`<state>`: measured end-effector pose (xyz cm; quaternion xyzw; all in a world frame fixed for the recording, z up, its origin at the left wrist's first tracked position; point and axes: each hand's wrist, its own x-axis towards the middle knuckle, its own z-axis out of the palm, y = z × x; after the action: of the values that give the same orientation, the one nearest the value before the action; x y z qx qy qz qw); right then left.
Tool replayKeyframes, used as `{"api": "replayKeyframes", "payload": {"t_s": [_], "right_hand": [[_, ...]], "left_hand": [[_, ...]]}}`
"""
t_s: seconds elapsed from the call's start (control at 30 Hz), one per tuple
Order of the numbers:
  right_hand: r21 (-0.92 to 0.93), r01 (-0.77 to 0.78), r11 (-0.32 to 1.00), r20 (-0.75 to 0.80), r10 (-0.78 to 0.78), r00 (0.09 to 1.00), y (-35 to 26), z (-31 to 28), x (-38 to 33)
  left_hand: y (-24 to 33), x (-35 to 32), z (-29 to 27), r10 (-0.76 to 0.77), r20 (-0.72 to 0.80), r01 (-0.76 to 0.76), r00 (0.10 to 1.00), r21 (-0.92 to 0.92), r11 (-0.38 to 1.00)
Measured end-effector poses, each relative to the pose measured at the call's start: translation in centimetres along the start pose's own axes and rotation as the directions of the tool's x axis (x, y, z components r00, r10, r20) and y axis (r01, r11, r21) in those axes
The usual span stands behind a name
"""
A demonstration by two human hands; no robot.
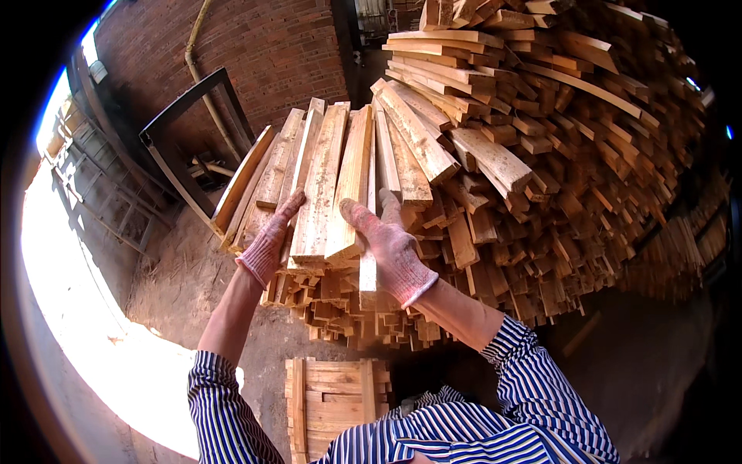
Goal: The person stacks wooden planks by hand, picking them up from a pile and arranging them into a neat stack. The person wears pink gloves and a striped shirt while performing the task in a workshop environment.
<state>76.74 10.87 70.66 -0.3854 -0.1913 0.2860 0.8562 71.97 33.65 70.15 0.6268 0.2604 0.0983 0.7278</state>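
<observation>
Both of my hands wear pinkish knitted work gloves. My left hand (267,241) presses along the left edge of a wide wooden slat (318,205), its thumb lying up the side and the other fingers hidden beneath. On the right, my right hand (393,251) grips the neighbouring slats, thumb laid over a paler slat (355,174) and a finger stretched past a narrow slat (369,274) that juts toward me. These slats lie side by side on top of the big wood pile, near ends toward me, with rough brownish patches on some.
A tall pile of wooden slats (533,201) fills the right side. Below me stands a low stack of boards (336,402) with two upright strips. A dark metal frame (182,185) leans left of the pile, before a brick wall (263,58) with a yellowish pipe (202,81).
</observation>
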Motion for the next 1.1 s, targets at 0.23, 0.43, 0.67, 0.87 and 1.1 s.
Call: {"api": "replayKeyframes", "payload": {"t_s": [0.23, 0.43, 0.67, 0.87, 1.1], "right_hand": [[-0.211, -0.294, 0.932, -0.124, 0.273, 0.954, -0.8, 3.9, 1.9], [-0.546, -0.171, 0.82, -0.013, 0.196, 0.981, -0.1, 0.8, -1.4], [-0.99, -0.059, 0.128, -0.041, 0.14, 0.989, -1.6, -1.2, -13.6], [-0.993, 0.117, -0.027, 0.12, -0.327, 0.938, -0.8, -3.7, -10.7], [-0.256, -0.18, 0.95, 0.064, 0.202, 0.977, 3.2, -11.1, -5.7]], "left_hand": [[-1.0, 4.6, -5.7, -0.032, 0.386, 0.239, 0.922, -0.501, 0.832], [-1.2, -1.8, -0.6, 0.132, 0.104, -0.117, 0.986, -0.143, 0.983], [-8.4, -16.1, -0.5, -0.11, 0.202, 0.194, 0.973, -0.463, 0.865], [-10.3, -17.5, 1.6, -0.096, 0.141, 0.147, 0.985, -0.425, 0.893], [-9.8, -11.0, 3.8, -0.086, 0.161, 0.118, 0.983, -0.203, 0.972]]}}
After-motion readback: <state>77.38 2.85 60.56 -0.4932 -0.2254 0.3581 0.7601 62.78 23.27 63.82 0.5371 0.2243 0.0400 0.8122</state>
